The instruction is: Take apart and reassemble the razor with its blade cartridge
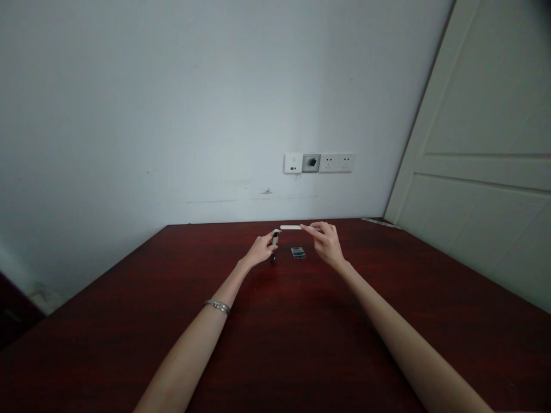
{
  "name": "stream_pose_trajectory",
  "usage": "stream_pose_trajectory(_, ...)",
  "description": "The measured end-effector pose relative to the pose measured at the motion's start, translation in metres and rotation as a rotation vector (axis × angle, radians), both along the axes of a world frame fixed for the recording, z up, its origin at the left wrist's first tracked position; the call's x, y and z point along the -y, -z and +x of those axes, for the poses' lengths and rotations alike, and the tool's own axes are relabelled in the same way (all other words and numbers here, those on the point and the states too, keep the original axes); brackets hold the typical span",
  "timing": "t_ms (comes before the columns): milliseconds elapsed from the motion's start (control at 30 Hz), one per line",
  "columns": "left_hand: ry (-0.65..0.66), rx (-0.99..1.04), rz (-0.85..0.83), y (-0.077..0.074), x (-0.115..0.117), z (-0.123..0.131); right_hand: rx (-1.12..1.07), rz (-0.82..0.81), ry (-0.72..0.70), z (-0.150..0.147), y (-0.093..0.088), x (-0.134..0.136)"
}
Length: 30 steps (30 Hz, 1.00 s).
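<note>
L hand (260,248), curled, grips 1 dark item (274,240), poss. a tool; R hand (328,241), pinched, holds 1 white strip (291,228); 1 flat piece (298,253) on table (293,355), R hand's 8 o'clock.

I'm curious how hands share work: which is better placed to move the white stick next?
Probably the right grip: it holds the white stick, while the left grip holds a small dark object.

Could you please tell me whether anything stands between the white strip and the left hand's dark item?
Nothing visible does: the white strip, in the right hand, reaches close to the dark item in the left hand. The flat piece lies below, on the table.
</note>
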<state>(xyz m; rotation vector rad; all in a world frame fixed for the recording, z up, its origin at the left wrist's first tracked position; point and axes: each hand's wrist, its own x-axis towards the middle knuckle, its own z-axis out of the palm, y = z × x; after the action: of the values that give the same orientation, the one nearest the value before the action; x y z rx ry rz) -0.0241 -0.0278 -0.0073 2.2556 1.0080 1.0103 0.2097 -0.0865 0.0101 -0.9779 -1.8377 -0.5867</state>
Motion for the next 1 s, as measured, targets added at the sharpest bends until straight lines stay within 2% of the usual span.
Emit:
stream_pose_trajectory(233, -0.012, 0.026, -0.024, -0.004, 0.002, 0.000, 0.061, -0.022, -0.008, -0.009, -0.005, 0.005)
stream_pose_trajectory(400, -0.008, 0.025, -0.037, 0.001, -0.003, -0.001, 0.040, -0.018, 0.033, 0.000, -0.002, 0.003)
stream_pose_trajectory(633, 0.023, 0.026, 0.019, 0.004, -0.008, -0.002, 0.054, -0.034, -0.014, -0.012, -0.005, 0.005)
stream_pose_trajectory(833, 0.010, 0.025, 0.015, 0.002, -0.008, -0.003, -0.014, -0.016, 0.003, -0.002, 0.000, 0.000)
stream_pose_trajectory(1000, 0.023, 0.029, 0.025, 0.001, -0.008, -0.003, -0.018, -0.028, -0.012, -0.014, -0.005, 0.004)
